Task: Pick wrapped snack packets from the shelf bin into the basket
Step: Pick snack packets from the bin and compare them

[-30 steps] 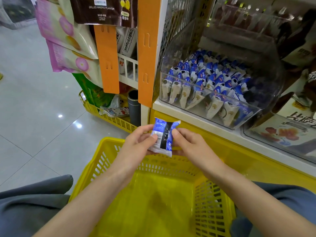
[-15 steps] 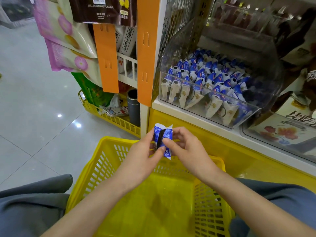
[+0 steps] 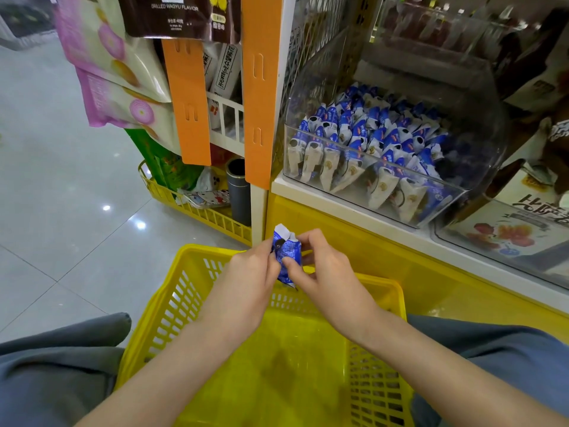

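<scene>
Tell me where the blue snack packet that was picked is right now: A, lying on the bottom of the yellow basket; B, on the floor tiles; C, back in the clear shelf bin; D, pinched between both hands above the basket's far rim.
D: the blue snack packet is held between the left hand and right hand, above the far rim of the yellow basket, not yet dropped inside.

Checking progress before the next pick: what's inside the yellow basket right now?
The yellow basket shows only bare floor; no packets lie there. The one blue packet is pinched between left hand and right hand above its far rim. Both forearms hide some of the floor.
</scene>
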`<state>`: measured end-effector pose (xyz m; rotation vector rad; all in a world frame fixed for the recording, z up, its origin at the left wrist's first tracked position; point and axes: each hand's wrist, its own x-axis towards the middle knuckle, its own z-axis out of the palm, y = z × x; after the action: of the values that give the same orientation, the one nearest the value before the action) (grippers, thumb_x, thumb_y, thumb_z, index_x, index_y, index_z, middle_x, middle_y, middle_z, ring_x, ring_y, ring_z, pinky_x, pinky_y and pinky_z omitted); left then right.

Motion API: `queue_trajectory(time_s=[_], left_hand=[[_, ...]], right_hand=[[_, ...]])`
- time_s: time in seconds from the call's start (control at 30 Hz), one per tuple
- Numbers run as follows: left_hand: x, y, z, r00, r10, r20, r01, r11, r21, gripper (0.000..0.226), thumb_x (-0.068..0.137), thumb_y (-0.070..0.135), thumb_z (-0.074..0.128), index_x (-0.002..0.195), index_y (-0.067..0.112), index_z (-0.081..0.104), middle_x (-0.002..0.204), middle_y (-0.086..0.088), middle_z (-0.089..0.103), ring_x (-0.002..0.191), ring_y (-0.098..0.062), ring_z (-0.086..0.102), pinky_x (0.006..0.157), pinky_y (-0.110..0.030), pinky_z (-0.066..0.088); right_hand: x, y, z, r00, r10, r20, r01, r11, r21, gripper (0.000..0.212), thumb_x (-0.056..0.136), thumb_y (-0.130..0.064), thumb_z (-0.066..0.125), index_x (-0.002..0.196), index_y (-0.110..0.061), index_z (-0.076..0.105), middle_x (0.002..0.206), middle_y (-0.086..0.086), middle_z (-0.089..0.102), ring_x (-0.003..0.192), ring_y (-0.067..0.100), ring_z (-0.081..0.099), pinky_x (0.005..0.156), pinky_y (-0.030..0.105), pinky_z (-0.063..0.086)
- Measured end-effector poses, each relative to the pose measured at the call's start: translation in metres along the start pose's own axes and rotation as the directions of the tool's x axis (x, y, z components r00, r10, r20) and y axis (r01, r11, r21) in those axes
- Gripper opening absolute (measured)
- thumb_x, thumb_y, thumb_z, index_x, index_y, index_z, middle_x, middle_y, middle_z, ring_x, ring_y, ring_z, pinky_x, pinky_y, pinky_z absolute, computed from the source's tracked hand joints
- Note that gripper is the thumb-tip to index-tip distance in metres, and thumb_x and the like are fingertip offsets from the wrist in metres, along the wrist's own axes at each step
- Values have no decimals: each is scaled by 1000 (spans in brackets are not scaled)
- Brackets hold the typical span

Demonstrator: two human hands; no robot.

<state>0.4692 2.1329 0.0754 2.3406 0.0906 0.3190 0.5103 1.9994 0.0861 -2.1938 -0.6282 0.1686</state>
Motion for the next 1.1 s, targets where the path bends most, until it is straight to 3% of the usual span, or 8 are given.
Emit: queue_trajectory(time_s=[0.17,0.33,0.43,0.5,0.63,0.83,0.93,1.1], left_hand=[[7,4,2,986,-158,48,164,957,-238,26,98,18,38,114,18,58,84,-1,65,76,-13,63,69,-30,53],[18,12,-2,887,-409,214,436,591,-679,24,99,25,34,87,23,55,86,-2,64,77,-11,64,58,-21,54],[21,17,-6,811,-399,427,573,397,-717,32,97,38,33,91,23,61,86,-1,70,80,-14,67,67,-29,57],[16,21,-5,828,-314,465,561,475,-678,22,94,33,44,95,21,63,86,-2,71,80,-13,67,73,-31,57],[11,24,-2,906,-307,291,423,672,-608,11,92,13,51,93,8,61,67,2,62,51,2,55,49,-11,44],[17,24,-6,895,-371,247,434,601,-671,16,96,22,45,96,21,61,96,-10,69,82,-17,64,78,-37,52],[18,26,-6,893,-360,271,447,630,-634,20,97,27,42,100,20,60,99,-12,69,84,-20,63,82,-43,50],[22,26,-5,853,-298,428,518,579,-629,23,95,22,48,113,12,58,103,-12,70,88,-21,67,83,-38,53]], right_hand=[[4,0,-3,996,55,68,-64,988,138,24,93,-28,52,114,-20,42,112,-3,59,98,8,60,85,32,52],[7,-3,-7,985,59,164,-122,905,407,35,96,-23,46,129,-32,37,129,-3,53,103,1,59,94,25,47],[6,0,-7,982,132,136,-168,940,298,72,86,-28,63,143,-26,20,124,-15,48,92,-10,57,80,12,48],[4,1,-8,986,147,74,-158,972,172,94,74,-35,72,146,-21,12,110,-25,45,87,-11,56,72,8,45],[3,3,-10,991,132,35,-134,987,89,104,63,-38,80,144,-21,17,113,-14,52,95,-1,58,80,14,45],[9,1,-18,988,152,37,-157,963,217,51,76,-18,74,121,-18,50,108,-4,62,79,-2,56,68,11,46],[9,1,-24,984,178,15,-177,954,244,50,73,-16,76,117,-18,53,103,-2,63,74,8,59,73,26,53],[2,3,-29,992,124,-18,-120,981,152,53,72,-20,77,114,-29,46,92,-16,57,64,-6,53,60,10,43]])
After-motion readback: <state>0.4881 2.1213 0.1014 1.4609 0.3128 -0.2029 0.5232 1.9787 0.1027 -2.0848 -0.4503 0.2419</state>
